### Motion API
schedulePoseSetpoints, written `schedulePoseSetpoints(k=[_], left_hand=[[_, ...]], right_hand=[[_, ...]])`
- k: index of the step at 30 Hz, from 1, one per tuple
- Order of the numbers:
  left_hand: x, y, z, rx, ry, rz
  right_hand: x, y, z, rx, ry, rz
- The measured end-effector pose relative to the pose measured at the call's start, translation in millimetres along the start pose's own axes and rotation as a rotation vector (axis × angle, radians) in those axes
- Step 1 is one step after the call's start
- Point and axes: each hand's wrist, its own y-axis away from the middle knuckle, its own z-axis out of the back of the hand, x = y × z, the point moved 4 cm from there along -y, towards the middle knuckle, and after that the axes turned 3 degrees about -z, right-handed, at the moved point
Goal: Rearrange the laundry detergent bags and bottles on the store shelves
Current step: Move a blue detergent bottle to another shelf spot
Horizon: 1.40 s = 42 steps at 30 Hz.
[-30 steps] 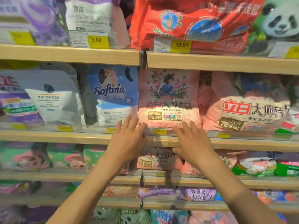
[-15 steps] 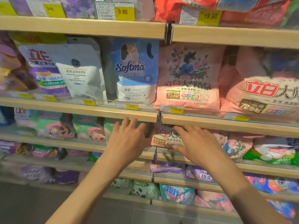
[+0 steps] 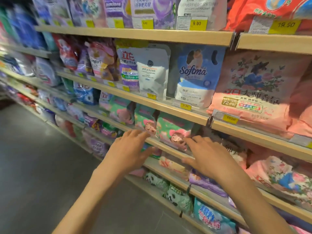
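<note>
Here we are in the detergent aisle, both hands out in front of the shelf (image 3: 166, 146) that carries the green-and-pink bags (image 3: 172, 130), one level below the blue Softma bag (image 3: 194, 76) and the big pink floral bag (image 3: 253, 92). Our left hand (image 3: 128, 149) is spread, fingers straight, its tips right at the shelf's front lip, below the left-hand bag of the pair. Our right hand (image 3: 207, 156) is just as open, fingers stretched toward the lower corner of the right-hand bag. Whether it is touching or just short of it, the blur won't let us say. Neither hand holds anything. So we read this as the reach-in, the very start of handling this row, with no bag lifted yet. The bags stand upright, side by side, behind a clear front strip. Next, we reckon, the hands must go over that lip and take a bag by both sides. These soft pouches look likely to sag if pinched at one corner, and a neighbour could topple with them.
</note>
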Motion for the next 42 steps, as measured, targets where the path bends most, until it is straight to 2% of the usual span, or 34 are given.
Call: schedulePoseSetpoints(k=[7, 19, 33, 42], left_hand=[[31.9, 82.0, 3.6, 0.003, -0.03, 0.232], [122.5, 187.4, 30.5, -0.076, -0.001, 0.467], [339.6, 361.5, 75.6, -0.166, -0.006, 0.75], [438.5, 417.3, 86.4, -0.134, -0.075, 0.882]], right_hand=[[46.6, 16.4, -14.1, 0.023, -0.027, 0.18], [203.9, 1.6, 7.9, 0.049, 0.001, 0.444], [496.1, 1.5, 32.6, 0.026, 0.019, 0.709], [619.4, -28.5, 23.3, 0.048, 0.032, 0.795]])
